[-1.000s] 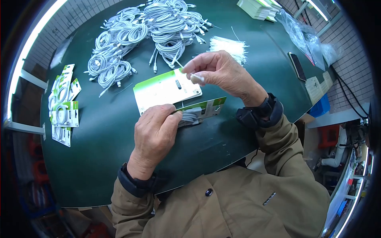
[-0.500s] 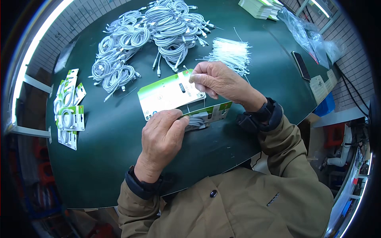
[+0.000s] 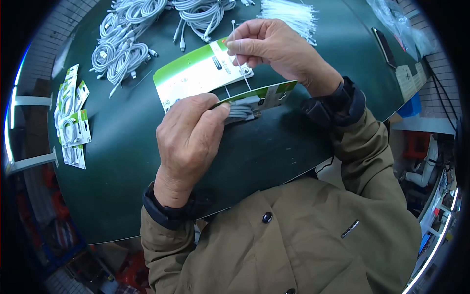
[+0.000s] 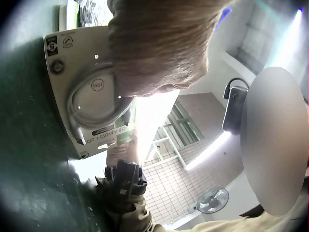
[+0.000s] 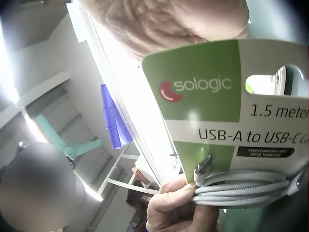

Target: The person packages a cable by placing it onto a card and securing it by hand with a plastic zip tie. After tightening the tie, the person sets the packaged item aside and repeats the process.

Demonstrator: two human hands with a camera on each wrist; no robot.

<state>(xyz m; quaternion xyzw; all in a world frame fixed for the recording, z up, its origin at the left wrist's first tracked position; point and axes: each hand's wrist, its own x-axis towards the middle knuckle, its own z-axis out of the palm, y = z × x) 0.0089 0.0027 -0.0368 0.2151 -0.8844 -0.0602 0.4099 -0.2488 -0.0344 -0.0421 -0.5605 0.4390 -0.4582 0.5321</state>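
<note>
My left hand (image 3: 188, 137) grips a green-and-white packaging card (image 3: 281, 89) by its left end, thumb over the front, the card standing on edge. A coiled grey USB cable (image 3: 240, 111) lies against the card's near face; in the right wrist view the print reads USB-A to USB-C. My right hand (image 3: 286, 54) is above and behind the card, pinching a thin white cable tie (image 3: 233, 29) between thumb and index finger. The tie's head sticks up past the fingertips and its strip runs down to the card's back. Another white strip end (image 3: 227, 91) pokes out behind the card.
Flat green-and-white cards (image 3: 191, 68) lie just beyond the held one. Coiled grey cables (image 3: 122, 59) are heaped at the back left, white cable ties (image 3: 289, 17) at the back. Carded cables (image 3: 68, 125) overlap at far left. A phone (image 3: 384, 46) lies at right.
The head view has tilted, shifting the table upward. My right hand has changed its hold on the tie, which pointed sideways earlier and now stands nearly upright. My left hand keeps gripping the card.
</note>
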